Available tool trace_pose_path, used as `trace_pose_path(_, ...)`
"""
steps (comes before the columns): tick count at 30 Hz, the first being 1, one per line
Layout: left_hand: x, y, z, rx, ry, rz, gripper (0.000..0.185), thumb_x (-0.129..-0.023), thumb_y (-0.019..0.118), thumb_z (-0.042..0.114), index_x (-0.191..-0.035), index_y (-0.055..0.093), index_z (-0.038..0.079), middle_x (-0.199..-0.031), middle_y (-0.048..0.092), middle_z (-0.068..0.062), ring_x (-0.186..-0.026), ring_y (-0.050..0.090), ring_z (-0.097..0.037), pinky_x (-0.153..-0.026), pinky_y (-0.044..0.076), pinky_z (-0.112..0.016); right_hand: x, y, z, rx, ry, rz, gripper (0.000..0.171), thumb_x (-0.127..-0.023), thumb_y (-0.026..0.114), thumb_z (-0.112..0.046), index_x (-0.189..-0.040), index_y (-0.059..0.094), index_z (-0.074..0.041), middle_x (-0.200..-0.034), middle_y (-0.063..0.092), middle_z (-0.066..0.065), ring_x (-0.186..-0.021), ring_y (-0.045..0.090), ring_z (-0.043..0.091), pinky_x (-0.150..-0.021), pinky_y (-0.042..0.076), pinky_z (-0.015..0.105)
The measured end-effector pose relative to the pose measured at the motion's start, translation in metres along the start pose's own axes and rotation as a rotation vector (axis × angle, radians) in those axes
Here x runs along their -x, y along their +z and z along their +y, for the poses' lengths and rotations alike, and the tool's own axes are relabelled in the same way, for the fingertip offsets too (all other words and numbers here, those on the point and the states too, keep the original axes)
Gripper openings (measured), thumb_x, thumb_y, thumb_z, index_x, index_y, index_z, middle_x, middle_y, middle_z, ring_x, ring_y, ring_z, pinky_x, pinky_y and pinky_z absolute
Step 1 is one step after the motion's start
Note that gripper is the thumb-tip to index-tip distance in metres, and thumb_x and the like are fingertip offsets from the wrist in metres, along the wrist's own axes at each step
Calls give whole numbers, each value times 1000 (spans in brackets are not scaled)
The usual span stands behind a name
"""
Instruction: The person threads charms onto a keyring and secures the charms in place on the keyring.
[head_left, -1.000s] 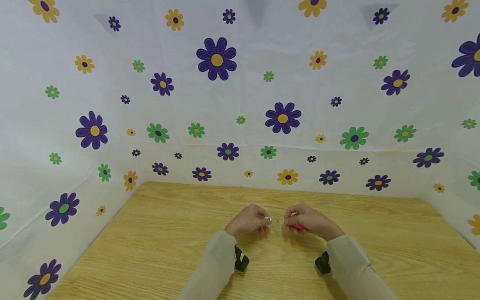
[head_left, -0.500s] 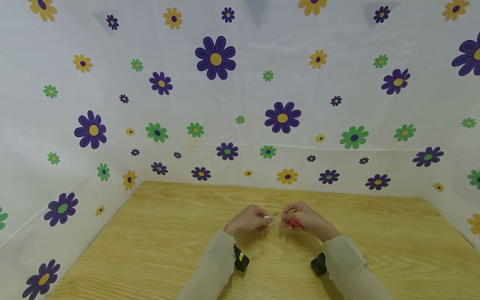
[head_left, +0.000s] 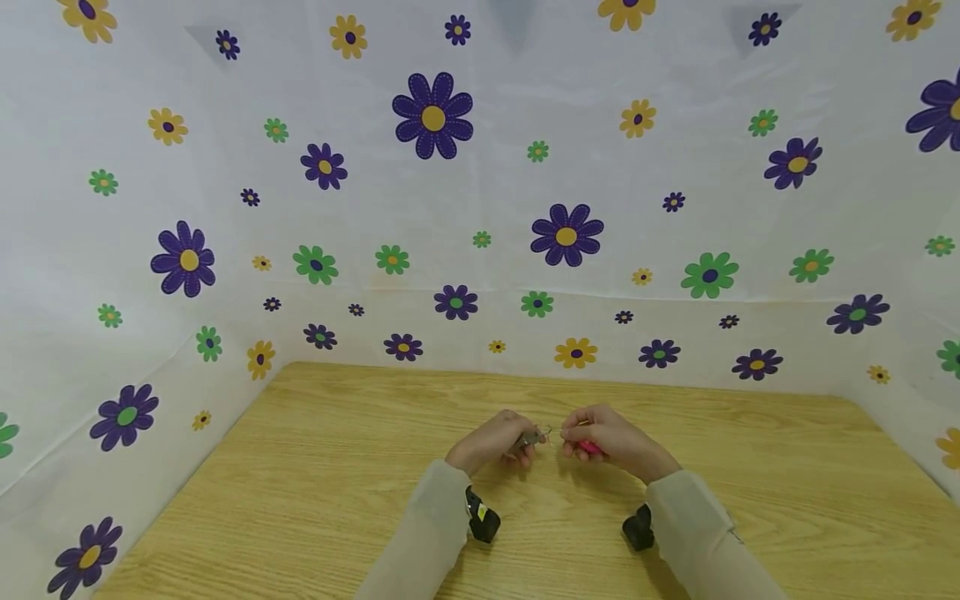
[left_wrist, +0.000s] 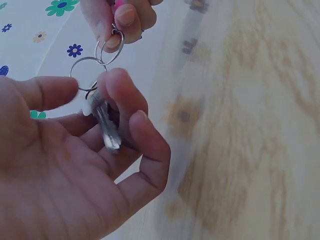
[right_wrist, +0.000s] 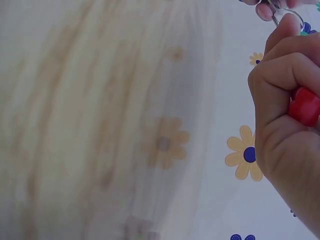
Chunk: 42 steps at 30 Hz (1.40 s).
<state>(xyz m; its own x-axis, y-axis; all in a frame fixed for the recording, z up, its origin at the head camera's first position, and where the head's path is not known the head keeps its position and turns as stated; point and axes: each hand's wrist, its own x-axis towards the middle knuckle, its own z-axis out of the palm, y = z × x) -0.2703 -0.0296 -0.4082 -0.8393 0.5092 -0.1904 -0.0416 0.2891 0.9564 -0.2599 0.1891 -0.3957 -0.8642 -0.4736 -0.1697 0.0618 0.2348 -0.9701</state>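
My two hands meet just above the wooden table (head_left: pixel 315 467). My left hand (head_left: pixel 517 440) pinches a silver key (left_wrist: pixel 106 127) between thumb and fingers. A metal ring (left_wrist: pixel 75 70) hangs from the key's head and links to a second ring (left_wrist: pixel 120 47). My right hand (head_left: pixel 576 435) pinches that second ring with its fingertips (left_wrist: pixel 125 17). A pink-red tag (right_wrist: pixel 305 106) sits tucked inside the curled right fingers (right_wrist: pixel 280 75). In the head view the key (head_left: pixel 531 437) and the pink tag (head_left: pixel 589 448) show between the hands.
White sheets printed with purple, green and yellow flowers (head_left: pixel 432 117) wall the table at the back and both sides. A black wrist camera is strapped under each sleeve, left (head_left: pixel 482 522) and right (head_left: pixel 639 527).
My right hand has shifted slightly left and up, closer to the left hand. The key has turned in my left fingers, so it now looks darker.
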Motion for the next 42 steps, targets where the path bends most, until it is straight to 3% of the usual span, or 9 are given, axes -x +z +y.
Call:
trace_pose_path(6,0,0,0,-9,6,-1,46,-109,44,29,-104,70,-8,-66,54,0,-57,52,-10,-57,41,-24,0,-1,1,-6,8,7,18,-104,48,-3,-104,56,13,-79,65,7,-57,49,6,-51,38,17)
trace_pose_path(14,-1,0,-4,-44,57,46,29,-107,52,13,-102,69,-10,-64,49,0,-56,46,-11,-56,37,-24,0,0,3,-38,0,-2,16,-103,47,-2,-102,55,11,-80,67,8,-57,51,5,-50,38,16)
trace_pose_path(20,-4,0,-7,-159,145,104,26,-105,54,11,-96,69,-8,-56,46,0,-49,36,-9,-51,31,-22,-4,2,3,-82,-34,22,16,-103,46,-1,-100,56,12,-78,67,7,-57,51,3,-49,36,15)
trace_pose_path(27,-3,2,-6,-224,140,87,24,-104,56,11,-96,71,-6,-51,42,3,-45,31,-8,-46,26,-22,-6,4,3,-138,3,97,15,-103,48,-2,-102,55,11,-77,68,7,-57,51,4,-49,36,14)
trace_pose_path(34,1,2,-8,-197,125,97,24,-103,57,10,-95,73,-7,-48,40,3,-44,28,-7,-48,26,-22,-3,-1,6,-146,-19,3,17,-100,48,2,-107,62,10,-79,65,7,-55,46,5,-49,33,16)
trace_pose_path(38,1,1,-7,-199,129,98,24,-103,57,10,-95,73,-7,-49,41,3,-44,28,-7,-46,26,-22,-1,-5,5,-95,-35,-46,18,-101,52,-3,-105,65,11,-75,61,4,-55,43,5,-49,33,17)
trace_pose_path(42,0,1,-6,-211,125,94,25,-103,56,11,-96,74,-5,-50,42,3,-44,28,-8,-46,25,-22,0,-6,4,29,-47,-38,18,-101,62,-12,-98,65,6,-67,53,0,-54,40,6,-47,31,18)
